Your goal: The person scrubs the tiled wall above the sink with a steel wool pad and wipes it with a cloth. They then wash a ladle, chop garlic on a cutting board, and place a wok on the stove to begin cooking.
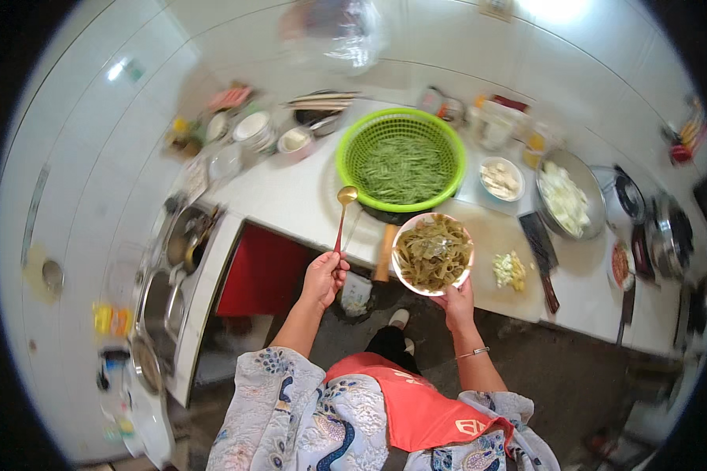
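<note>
My left hand [324,280] is closed round the red handle of a spoon [346,201], its gold bowl pointing up and away from me. In my right hand [456,301] is the rim of a white bowl [401,275] filled with brownish-green leafy strips [434,253], perhaps pickled greens or seaweed. The bowl is held over the counter's front edge, beside a cutting board [487,235]. Chopped pale and yellowish bits [509,271] lie on that board. Just beyond the spoon stands a bright green basket [346,161] of thin green strips [404,169].
A cleaver [539,243] lies right of the board. Behind it are a metal basin [599,196] of pale cut vegetable and a small bowl [485,188] of white pieces. Lidded pots [672,235] stand far right. Jars and bowls [255,129] crowd the back left, near a sink [159,310].
</note>
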`<state>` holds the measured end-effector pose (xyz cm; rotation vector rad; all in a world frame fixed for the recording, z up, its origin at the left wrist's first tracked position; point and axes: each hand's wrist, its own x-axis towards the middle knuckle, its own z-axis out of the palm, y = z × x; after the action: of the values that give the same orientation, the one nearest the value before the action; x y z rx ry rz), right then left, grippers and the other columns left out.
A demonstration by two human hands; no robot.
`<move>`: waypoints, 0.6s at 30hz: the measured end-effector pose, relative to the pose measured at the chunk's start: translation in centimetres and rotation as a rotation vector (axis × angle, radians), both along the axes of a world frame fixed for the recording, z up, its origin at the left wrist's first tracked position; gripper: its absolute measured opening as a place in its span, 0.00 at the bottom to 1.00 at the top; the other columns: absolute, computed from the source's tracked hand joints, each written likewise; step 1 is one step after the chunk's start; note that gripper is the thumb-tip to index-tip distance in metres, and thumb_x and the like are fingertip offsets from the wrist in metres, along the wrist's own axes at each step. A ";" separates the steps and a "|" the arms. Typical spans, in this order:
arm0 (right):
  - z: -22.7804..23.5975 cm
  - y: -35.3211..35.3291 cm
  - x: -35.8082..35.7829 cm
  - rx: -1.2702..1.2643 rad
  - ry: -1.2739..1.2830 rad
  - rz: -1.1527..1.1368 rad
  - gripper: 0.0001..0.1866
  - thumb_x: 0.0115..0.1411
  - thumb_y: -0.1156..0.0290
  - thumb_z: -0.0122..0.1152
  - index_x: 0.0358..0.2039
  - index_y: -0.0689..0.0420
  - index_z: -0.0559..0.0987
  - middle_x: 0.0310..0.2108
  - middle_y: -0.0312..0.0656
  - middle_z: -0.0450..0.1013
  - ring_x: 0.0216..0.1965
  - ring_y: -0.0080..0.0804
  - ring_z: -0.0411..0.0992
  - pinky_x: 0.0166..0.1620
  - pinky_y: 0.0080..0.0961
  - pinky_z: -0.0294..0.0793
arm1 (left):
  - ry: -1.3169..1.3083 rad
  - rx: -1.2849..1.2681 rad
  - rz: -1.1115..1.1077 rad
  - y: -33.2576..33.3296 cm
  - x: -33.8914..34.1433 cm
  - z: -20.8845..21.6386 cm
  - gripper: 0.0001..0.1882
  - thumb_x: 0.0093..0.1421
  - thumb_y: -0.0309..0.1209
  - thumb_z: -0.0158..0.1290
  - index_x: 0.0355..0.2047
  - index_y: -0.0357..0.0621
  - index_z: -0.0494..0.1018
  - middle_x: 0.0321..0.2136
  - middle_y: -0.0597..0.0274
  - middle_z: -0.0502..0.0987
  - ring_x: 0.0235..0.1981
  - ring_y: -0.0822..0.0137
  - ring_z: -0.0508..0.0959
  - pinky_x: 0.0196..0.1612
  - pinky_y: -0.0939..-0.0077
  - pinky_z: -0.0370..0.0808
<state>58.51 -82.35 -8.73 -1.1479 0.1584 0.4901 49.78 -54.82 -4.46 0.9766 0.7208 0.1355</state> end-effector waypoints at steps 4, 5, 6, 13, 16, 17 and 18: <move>6.7 7.3 -0.8 -0.037 0.054 0.177 0.25 0.57 0.79 0.41 0.57 0.54 0.58 0.49 0.46 0.69 0.43 0.39 0.75 0.41 0.36 0.80 | -0.003 -0.061 0.177 5.6 -5.9 4.3 0.09 0.67 0.34 0.44 0.38 0.42 0.70 0.22 0.67 0.73 0.18 0.77 0.69 0.20 0.84 0.66; 7.3 9.3 -0.8 -0.044 0.070 0.232 0.25 0.58 0.79 0.42 0.57 0.54 0.58 0.48 0.46 0.69 0.42 0.39 0.76 0.41 0.36 0.79 | -0.011 -0.066 0.231 6.6 -7.7 4.6 0.09 0.67 0.34 0.44 0.38 0.42 0.70 0.22 0.67 0.72 0.18 0.77 0.69 0.21 0.84 0.66; 7.8 11.6 -0.6 -0.040 0.095 0.297 0.24 0.58 0.78 0.42 0.56 0.53 0.58 0.47 0.46 0.70 0.40 0.38 0.76 0.40 0.36 0.79 | -0.029 -0.071 0.277 7.8 -9.4 4.6 0.09 0.66 0.34 0.44 0.39 0.42 0.70 0.22 0.67 0.72 0.19 0.76 0.68 0.21 0.83 0.65; 1.7 29.1 -1.9 -0.032 0.271 0.466 0.26 0.61 0.80 0.39 0.59 0.49 0.54 0.48 0.47 0.68 0.39 0.39 0.75 0.42 0.38 0.78 | -0.193 -0.195 0.570 14.9 -21.6 5.2 0.14 0.66 0.32 0.44 0.49 0.43 0.69 0.23 0.67 0.71 0.20 0.75 0.66 0.21 0.81 0.63; -0.9 35.8 -2.7 -0.061 0.265 0.420 0.25 0.61 0.80 0.40 0.57 0.47 0.55 0.48 0.46 0.69 0.39 0.38 0.75 0.40 0.37 0.77 | -0.189 -0.223 0.655 18.0 -26.9 5.4 0.13 0.66 0.31 0.44 0.50 0.44 0.69 0.22 0.66 0.72 0.19 0.75 0.67 0.21 0.82 0.63; -2.0 38.3 -2.9 -0.069 0.276 0.398 0.24 0.61 0.80 0.39 0.57 0.46 0.56 0.48 0.45 0.69 0.38 0.38 0.75 0.40 0.37 0.77 | -0.164 -0.190 0.664 19.4 -29.2 5.3 0.13 0.65 0.31 0.46 0.48 0.44 0.70 0.23 0.65 0.73 0.19 0.73 0.69 0.21 0.81 0.65; -3.6 40.4 -2.9 -0.040 0.265 0.387 0.24 0.63 0.77 0.44 0.57 0.45 0.56 0.48 0.46 0.69 0.40 0.39 0.74 0.40 0.38 0.77 | -0.165 -0.191 0.677 21.3 -31.4 5.3 0.13 0.64 0.30 0.46 0.48 0.44 0.70 0.23 0.64 0.74 0.19 0.73 0.70 0.20 0.81 0.65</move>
<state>55.56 -41.93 -12.36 -1.1537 0.1770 0.9870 18.41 -33.55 0.85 0.5018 0.8712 0.7175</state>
